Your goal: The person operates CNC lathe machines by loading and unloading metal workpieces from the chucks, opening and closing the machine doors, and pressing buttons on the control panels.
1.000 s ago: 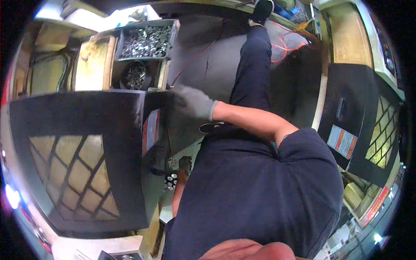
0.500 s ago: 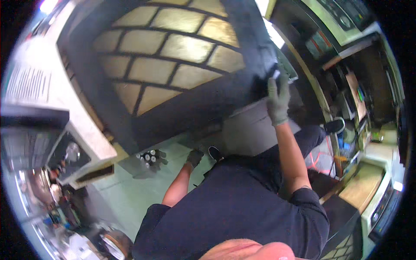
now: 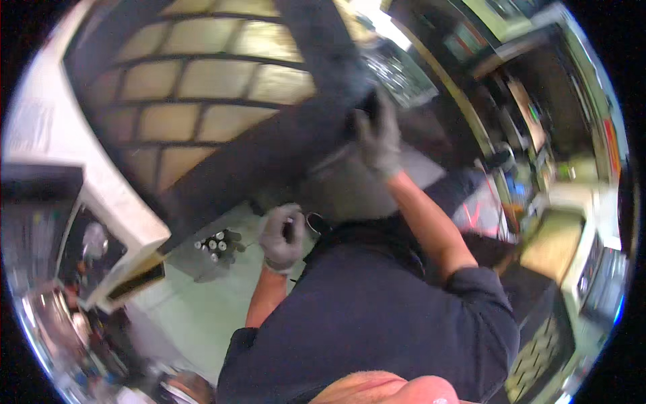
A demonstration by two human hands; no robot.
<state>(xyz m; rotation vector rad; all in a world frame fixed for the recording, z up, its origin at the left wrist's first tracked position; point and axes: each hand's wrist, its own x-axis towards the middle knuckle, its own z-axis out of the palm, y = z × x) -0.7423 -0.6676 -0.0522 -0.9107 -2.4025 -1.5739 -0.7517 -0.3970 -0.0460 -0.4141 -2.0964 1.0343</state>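
Note:
A large dark-framed panel (image 3: 235,151) with yellowish panes in a brick-like pattern fills the upper left. My gloved right hand (image 3: 381,138) is at its right-hand edge, thumb toward the frame and fingers pointing up along the side; it appears to grip there, though motion blurs the contact. Low in front of the panel's bottom edge is my gloved left hand (image 3: 279,237), apart from it. Its fingers are curled round, with a dark gap between them; whatever they hold, if anything, I cannot make out.
Several white-ended cylinders (image 3: 214,246) lie in a bundle on the pale green floor (image 3: 192,306). A white ledge (image 3: 111,175) runs along the left. A grey surface (image 3: 353,192) lies beneath the panel. Cluttered shelves (image 3: 538,128) stand to the right.
My left hand has come up from near the floor, toward me, its fingers curled. The panel and my right hand appear further left in view, partly because the view has shifted.

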